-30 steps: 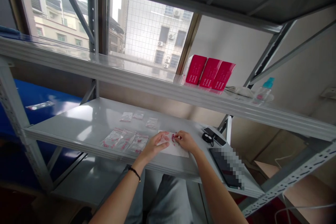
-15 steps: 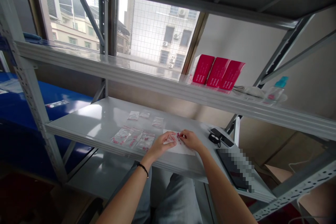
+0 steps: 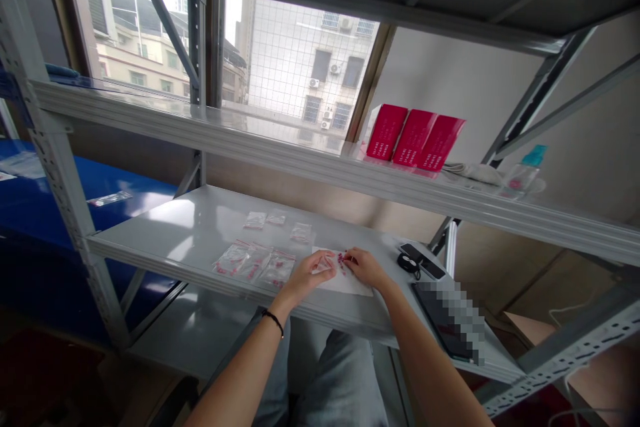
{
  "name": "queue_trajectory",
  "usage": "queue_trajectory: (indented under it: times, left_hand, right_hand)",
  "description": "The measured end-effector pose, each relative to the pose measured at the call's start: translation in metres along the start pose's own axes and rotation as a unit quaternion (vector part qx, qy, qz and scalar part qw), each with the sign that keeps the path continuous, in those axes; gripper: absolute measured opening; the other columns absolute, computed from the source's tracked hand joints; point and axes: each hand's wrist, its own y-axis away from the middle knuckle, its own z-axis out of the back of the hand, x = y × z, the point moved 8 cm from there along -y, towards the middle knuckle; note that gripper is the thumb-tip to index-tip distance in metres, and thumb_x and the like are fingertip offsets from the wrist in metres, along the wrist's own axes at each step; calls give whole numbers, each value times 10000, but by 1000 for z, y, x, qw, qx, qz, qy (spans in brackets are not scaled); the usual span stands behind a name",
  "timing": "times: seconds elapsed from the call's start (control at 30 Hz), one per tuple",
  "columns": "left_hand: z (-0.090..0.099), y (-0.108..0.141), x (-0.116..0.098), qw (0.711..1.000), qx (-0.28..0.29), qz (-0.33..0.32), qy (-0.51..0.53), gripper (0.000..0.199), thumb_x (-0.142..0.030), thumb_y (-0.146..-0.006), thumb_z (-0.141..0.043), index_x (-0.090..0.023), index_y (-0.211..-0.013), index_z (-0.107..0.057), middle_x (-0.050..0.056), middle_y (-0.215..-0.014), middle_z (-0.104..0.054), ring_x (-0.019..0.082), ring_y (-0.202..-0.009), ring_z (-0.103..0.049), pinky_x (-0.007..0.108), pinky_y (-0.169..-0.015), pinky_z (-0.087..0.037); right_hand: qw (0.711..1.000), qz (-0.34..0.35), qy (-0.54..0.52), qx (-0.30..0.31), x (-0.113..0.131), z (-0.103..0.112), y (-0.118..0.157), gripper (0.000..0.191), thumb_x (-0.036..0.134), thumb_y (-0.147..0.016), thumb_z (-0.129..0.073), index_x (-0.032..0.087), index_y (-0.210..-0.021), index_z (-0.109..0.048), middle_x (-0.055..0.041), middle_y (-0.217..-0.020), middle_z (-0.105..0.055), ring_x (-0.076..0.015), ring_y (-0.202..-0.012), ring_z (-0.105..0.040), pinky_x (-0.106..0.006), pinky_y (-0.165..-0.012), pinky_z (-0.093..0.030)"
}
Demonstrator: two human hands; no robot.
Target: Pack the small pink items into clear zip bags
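Both hands [image 3: 311, 275] [image 3: 365, 268] at pink bits [image 3: 341, 261], unchgd

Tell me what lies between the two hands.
In the head view, small pink pieces on a white sheet lie between the left hand and the right hand.

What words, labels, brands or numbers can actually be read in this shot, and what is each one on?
Nothing can be quoted with confidence.
Three red boxes on the upper shelf: white lettering, too small to read.
Small plastic bags on the lower shelf: red markings, too small to tell if they are text.
Phone: screen pixelated, unreadable.
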Motion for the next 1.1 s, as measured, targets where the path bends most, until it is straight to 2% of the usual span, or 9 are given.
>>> queue_trajectory:
  times: [0.17, 0.33, 0.5, 0.63, 0.7, 0.8, 0.9, 1.0, 1.1]
  left_hand:
    - [2, 0, -1, 1000, -9, 4, 1, 403, -381, -822, -746, -223, -1185, -672, 43, -1025, -697, 236, -1032, -618, 330, -956, -417]
    - [3, 0, 0, 999, -26, -2, 21, 398, -357, -819, -754, -220, -1183, -669, 52, -1053, -700, 237, -1062, -620, 333, -976, -418]
    - [0, 0, -2, 999, -16, -8, 38, 431, -327, -801, -771, -207, -1200, -658, 71, -1103, -708, 251, -1076, -627, 336, -952, -450]
    - [-1, 0, -7, 999, -14, -29, 40, 350, -320, -823, -749, -200, -1144, -680, 67, -1122, -707, 256, -1102, -622, 334, -966, -446]
    - [0, 0, -5, 999, -19, -17, 45, 363, -331, -822, -753, -201, -1153, -677, 65, -1109, -710, 252, -1091, -628, 327, -952, -452]
    - [1, 0, 0, 998, -21, 11, 59, 420, -366, -817, -762, -211, -1194, -660, 62, -1077, -718, 241, -1054, -642, 319, -921, -463]
    - [3, 0, 3, 997, -32, 21, 61, 416, -385, -811, -766, -211, -1176, -668, 60, -1054, -720, 234, -1056, -639, 317, -940, -450]
    - [6, 0, 4, 996, -53, 28, 65, 405, -404, -810, -759, -208, -1156, -679, 65, -1091, -713, 239, -1108, -622, 323, -987, -424]
    - [6, 0, 4, 995, -56, 36, 76, 395, -428, -818, -743, -211, -1143, -684, 72, -1135, -707, 252, -1142, -613, 338, -1007, -419]
  right_hand:
    - [1000, -5, -16, -23, 5, 6, 2, 163, 181, -909, -563, 203, -860, -717, -57, -890, -717, -182, -807, -639, -249, -773, -438]
    - [996, 5, -51, -66, 25, 41, 6, 149, 196, -918, -558, 183, -877, -700, -58, -862, -698, -182, -762, -630, -268, -725, -454]
    - [986, 65, -116, -100, 90, 78, 16, 164, 297, -980, -535, 216, -991, -678, -44, -936, -691, -170, -807, -635, -261, -734, -475]
    - [977, 154, -135, -53, 134, 80, 17, 192, 316, -984, -551, 239, -972, -726, -37, -949, -703, -162, -797, -639, -265, -744, -471]
    - [983, 119, -127, -58, 123, 79, 12, 215, 326, -990, -533, 246, -1041, -726, -40, -1010, -719, -163, -834, -652, -260, -762, -479]
    - [990, -1, -96, -107, 77, 77, 7, 262, 279, -989, -483, 212, -1119, -700, -65, -1045, -735, -178, -877, -663, -266, -775, -484]
    - [993, -54, -66, -86, 44, 58, 10, 212, 191, -921, -530, 192, -987, -731, -67, -913, -759, -188, -790, -665, -270, -721, -465]
    - [996, -72, -44, -43, 33, 32, 20, 155, 157, -860, -600, 213, -861, -744, -38, -829, -768, -173, -721, -656, -249, -677, -432]
    - [996, -86, -22, -29, 32, 17, 27, 143, 172, -860, -609, 214, -859, -745, -39, -844, -771, -171, -738, -653, -244, -678, -410]
